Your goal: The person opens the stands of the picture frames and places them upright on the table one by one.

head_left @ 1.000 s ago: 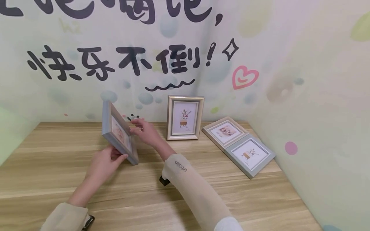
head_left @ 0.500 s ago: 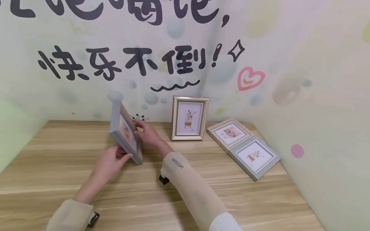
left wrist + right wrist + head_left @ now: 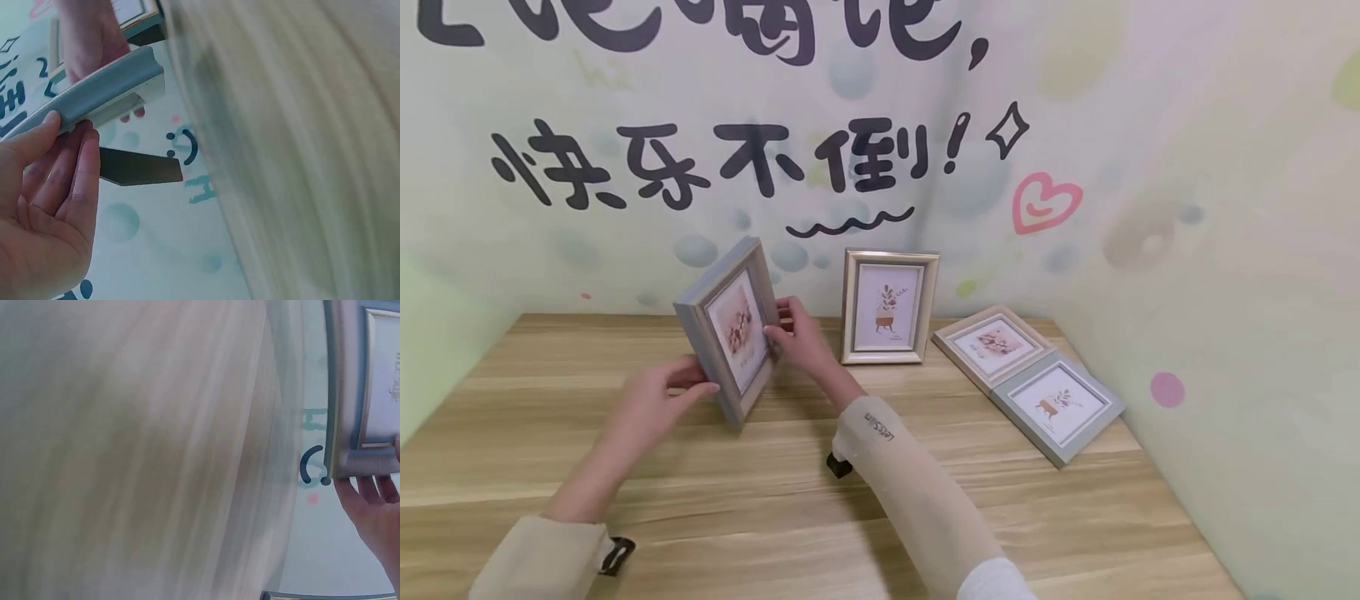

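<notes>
Both hands hold a photo frame (image 3: 762, 287) with a grey-blue side, wood-toned front and pinkish picture. It is tilted, its lower corner right at the tabletop in the head view. My left hand (image 3: 643, 417) pinches its left edge, thumb in front and fingers behind. On the opposite edge, my right hand (image 3: 808, 343) grips with the thumb on the front. From the left wrist, the frame (image 3: 106, 90) appears edge-on, with a dark stand leg (image 3: 140, 167) sticking out behind. The right wrist view shows the right hand's fingers (image 3: 350, 499) under the frame's rim.
A gold-rimmed photo frame (image 3: 848, 308) with a plant picture stands upright near the back wall (image 3: 715, 75). To its right, a beige frame (image 3: 958, 360) and a grey-green frame (image 3: 1026, 417) lie face up on the wooden table (image 3: 760, 517), edges together, near its right side.
The held photo frame has turned so its picture faces more toward the head camera, its top swinging right. The left hand has shifted left, the right hand slightly right.
</notes>
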{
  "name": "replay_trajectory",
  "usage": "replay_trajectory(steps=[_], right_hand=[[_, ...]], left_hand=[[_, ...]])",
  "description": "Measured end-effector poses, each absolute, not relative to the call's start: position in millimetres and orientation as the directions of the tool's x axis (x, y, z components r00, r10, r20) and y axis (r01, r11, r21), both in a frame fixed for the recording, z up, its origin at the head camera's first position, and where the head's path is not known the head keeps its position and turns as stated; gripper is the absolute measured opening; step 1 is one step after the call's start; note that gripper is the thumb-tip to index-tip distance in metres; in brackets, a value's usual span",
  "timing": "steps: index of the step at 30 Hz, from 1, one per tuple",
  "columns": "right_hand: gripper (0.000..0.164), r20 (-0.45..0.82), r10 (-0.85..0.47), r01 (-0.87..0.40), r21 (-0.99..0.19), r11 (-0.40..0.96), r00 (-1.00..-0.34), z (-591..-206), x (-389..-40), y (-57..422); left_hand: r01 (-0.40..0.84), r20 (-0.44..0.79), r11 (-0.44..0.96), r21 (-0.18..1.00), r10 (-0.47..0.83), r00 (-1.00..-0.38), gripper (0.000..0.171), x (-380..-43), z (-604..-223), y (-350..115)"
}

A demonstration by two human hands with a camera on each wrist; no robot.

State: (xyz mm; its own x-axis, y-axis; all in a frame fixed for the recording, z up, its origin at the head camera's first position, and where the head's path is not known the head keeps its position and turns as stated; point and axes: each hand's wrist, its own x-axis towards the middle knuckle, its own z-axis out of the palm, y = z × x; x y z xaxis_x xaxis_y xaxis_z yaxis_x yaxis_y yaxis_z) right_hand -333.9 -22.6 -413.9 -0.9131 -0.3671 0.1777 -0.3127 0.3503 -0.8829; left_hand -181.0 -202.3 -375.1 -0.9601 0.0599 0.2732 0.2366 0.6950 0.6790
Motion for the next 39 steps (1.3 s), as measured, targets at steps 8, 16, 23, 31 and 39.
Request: replay_trajectory(steps=[8,16,23,31,39], right_hand=[[0.032,0.257,-0.147,-0.294,-0.875,0.384,-0.955,-406.7,-320.9,-19.4],[0.031,0.313,-0.061,-0.289,-0.761,0.58,-0.948,-399.1,-308.4,-18.6],[0.047,0.226,-0.164,-0.279,-0.813,0.51,-0.96,-393.0,-299.5,-14.4],[0.062,0.106,-0.272,-0.229,-0.847,0.479,-0.957,-391.1,-293.6,-6.7],[0.07,0.047,-0.312,-0.206,-0.842,0.498,-0.949,-398.4,-293.3,-0.5]], left_hand=[[0.214,0.325,0.576,0.789,-0.095,-0.941,0.058,-190.7,-381.6,-191.8],[0.253,0.341,0.476,0.843,-0.107,-0.934,0.095,-204.9,-395.1,-164.8],[0.21,0.274,0.422,0.882,-0.095,-0.957,0.092,-227.6,-397.8,-177.6],[0.218,0.254,0.409,0.886,-0.036,-0.967,0.087,-243.7,-404.9,-191.5],[0.216,0.239,0.413,0.885,-0.003,-0.971,0.085,-252.0,-413.4,-192.2]])
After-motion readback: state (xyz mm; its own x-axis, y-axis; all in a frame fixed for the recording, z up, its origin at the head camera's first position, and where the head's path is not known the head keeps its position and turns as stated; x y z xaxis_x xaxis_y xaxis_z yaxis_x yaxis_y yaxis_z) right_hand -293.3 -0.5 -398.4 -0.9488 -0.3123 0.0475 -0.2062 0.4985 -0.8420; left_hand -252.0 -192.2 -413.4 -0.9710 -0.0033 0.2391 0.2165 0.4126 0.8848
